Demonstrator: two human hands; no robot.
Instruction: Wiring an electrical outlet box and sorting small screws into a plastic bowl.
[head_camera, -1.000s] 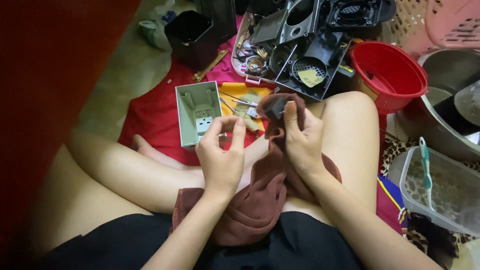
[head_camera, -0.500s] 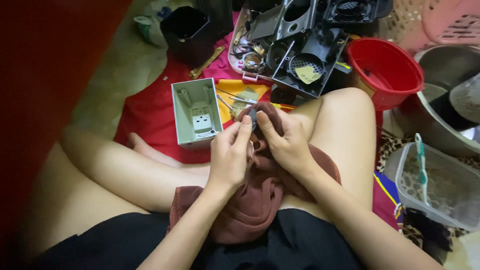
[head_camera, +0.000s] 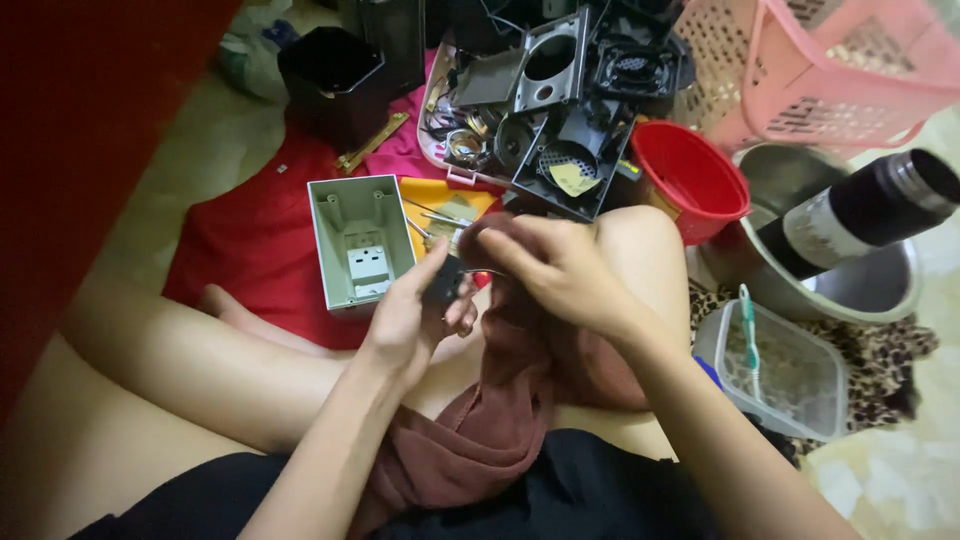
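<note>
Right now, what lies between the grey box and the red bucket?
In the head view, between the grey box and the red bucket lie an orange tray with thin tools and black plastic housings.

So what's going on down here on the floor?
A person sits cross-legged with a brown cloth over the lap. The left hand holds a small dark part, and the right hand presses the cloth against it. Beside them on a red mat lie an open grey casing, a tray of dark dismantled parts and a red bowl.
</note>
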